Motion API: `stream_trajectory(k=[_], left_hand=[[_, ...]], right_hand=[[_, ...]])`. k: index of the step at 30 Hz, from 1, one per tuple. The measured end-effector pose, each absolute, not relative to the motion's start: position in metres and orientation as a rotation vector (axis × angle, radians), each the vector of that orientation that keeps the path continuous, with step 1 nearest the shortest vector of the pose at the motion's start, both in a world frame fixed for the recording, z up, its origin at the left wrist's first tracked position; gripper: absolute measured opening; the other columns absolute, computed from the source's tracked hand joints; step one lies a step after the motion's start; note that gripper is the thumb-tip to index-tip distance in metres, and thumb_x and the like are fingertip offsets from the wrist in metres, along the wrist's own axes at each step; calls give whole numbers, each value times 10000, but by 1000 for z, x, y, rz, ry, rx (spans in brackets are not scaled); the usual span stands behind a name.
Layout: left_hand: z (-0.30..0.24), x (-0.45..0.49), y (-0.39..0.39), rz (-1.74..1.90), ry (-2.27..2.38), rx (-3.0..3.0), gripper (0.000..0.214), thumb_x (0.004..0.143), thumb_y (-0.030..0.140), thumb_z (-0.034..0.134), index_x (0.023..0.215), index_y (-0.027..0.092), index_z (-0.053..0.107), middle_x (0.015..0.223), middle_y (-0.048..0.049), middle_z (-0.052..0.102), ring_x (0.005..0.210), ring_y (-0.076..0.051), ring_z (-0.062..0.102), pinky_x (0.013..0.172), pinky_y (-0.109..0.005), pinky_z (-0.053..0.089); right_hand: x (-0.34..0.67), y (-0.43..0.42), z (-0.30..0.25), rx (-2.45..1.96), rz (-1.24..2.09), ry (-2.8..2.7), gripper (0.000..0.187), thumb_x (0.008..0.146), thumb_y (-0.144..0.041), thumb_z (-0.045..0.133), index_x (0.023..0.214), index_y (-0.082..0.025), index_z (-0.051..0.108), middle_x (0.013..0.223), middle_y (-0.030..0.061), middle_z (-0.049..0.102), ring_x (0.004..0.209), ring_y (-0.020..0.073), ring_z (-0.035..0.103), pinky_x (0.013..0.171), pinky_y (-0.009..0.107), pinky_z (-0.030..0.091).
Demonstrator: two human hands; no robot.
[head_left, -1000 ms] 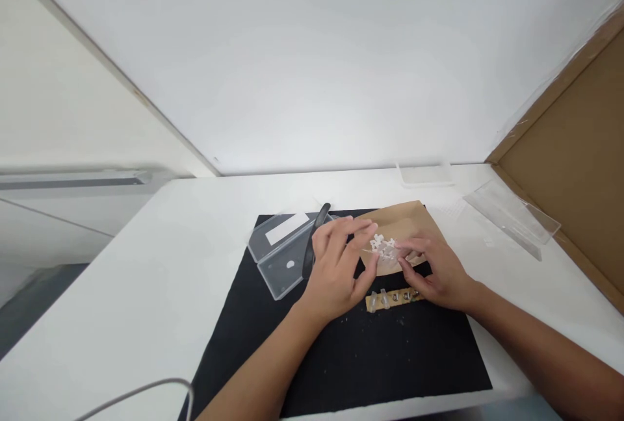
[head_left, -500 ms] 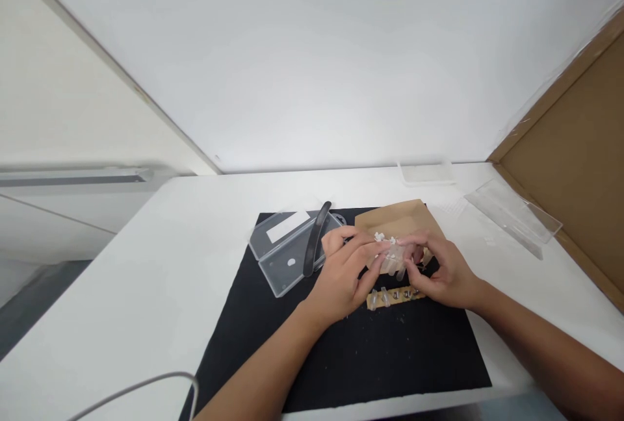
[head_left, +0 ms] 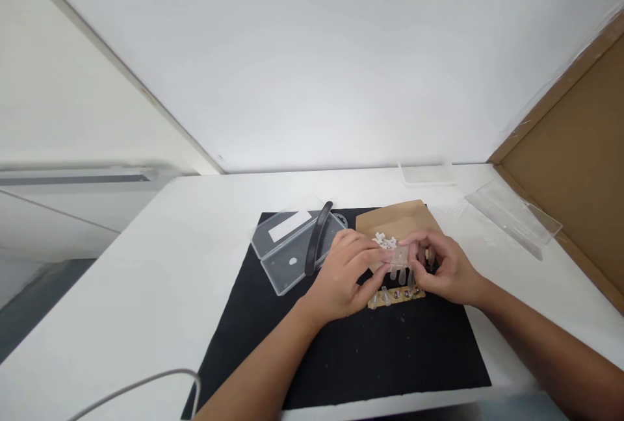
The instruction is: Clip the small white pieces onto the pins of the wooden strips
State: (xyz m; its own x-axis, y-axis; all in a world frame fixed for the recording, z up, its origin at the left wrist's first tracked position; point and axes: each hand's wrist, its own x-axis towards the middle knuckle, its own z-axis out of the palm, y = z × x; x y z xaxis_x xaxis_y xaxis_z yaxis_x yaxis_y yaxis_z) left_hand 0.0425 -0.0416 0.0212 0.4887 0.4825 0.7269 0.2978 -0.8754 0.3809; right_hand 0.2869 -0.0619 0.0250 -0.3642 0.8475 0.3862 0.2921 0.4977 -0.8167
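Observation:
My left hand (head_left: 345,273) and my right hand (head_left: 446,268) meet over a black mat (head_left: 351,343), both pinching a small clear plastic strip with several tips (head_left: 400,262) between them. Just below it lies a narrow brown strip (head_left: 396,296) that carries several small clear and metal pieces. A pile of tiny white parts (head_left: 385,240) rests on a brown paper envelope (head_left: 397,218) right behind my fingers.
An open clear plastic case (head_left: 287,249) with a black tool (head_left: 316,245) across it sits left of my hands. Clear plastic pieces (head_left: 511,213) lie at the right near a brown board (head_left: 575,154). A grey cable (head_left: 146,385) curves at the front left of the white table (head_left: 160,271).
Both hands have dropped slightly toward the brown strip and closed in on the clear plastic strip, lifting it off the envelope and away from the white parts.

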Motion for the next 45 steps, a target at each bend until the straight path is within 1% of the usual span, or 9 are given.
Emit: stream_trajectory(k=[8,17,20,23,30,33,38,42,45], left_hand=[[21,44,-45,1349,789,2649,233,981,169,696,1197,215,619,940,-27,765,850,-184,708,1033,-471,451],[18,42,-42,1355,659,2704,324,970,191,713,1270,197,589,854,-24,762,719,-164,721,800,-350,564],[15,41,-43,1365,686,2696,346,971,252,741,1278,190,596,870,-28,781,673,-143,721,675,-277,554],[13,40,-44,1362,733,2706,326,971,241,749,1255,164,609,927,-59,802,657,-123,729,568,-218,519],[11,40,-44,1423,659,2731,327,961,182,736,1269,171,628,1016,-94,809,823,-170,788,656,-242,618],[9,41,-44,1421,678,2706,295,968,184,729,1250,185,645,1019,-90,806,839,-171,786,673,-247,625],[8,42,-45,1402,691,2678,239,963,144,732,1190,196,677,988,-54,802,748,-128,742,640,-217,575],[9,41,-46,1413,692,2718,219,984,125,691,1175,234,702,995,-23,810,609,-73,639,584,-200,507],[13,42,-49,1398,717,2693,165,1020,172,658,1158,237,723,971,-20,822,530,-56,579,545,-199,474]], right_hand=[[289,-61,28,-965,950,-1851,385,847,-68,636,1193,-237,641,795,-39,609,614,98,546,558,233,435],[291,-60,28,-975,1046,-1830,355,860,-95,639,1186,-236,640,789,-40,591,614,102,531,571,241,442],[291,-59,29,-966,1071,-1819,347,865,-101,640,1185,-237,637,779,-46,585,608,100,530,562,233,442],[290,-59,30,-954,1088,-1817,347,868,-107,647,1189,-235,635,781,-45,592,608,99,533,564,231,451],[289,-60,32,-992,1114,-1796,259,906,-186,668,1160,-226,645,766,-38,582,580,96,506,521,223,433],[289,-59,33,-1003,1083,-1791,259,902,-191,681,1156,-220,644,762,-40,580,575,91,501,520,222,431],[290,-59,32,-990,1094,-1791,277,892,-170,679,1161,-225,644,777,-37,592,594,96,524,538,227,447],[290,-59,32,-976,1110,-1778,293,884,-150,679,1164,-226,643,764,-47,588,578,90,516,530,223,431],[290,-59,34,-980,1110,-1781,305,879,-138,676,1168,-229,643,764,-49,586,575,88,501,528,223,422]])
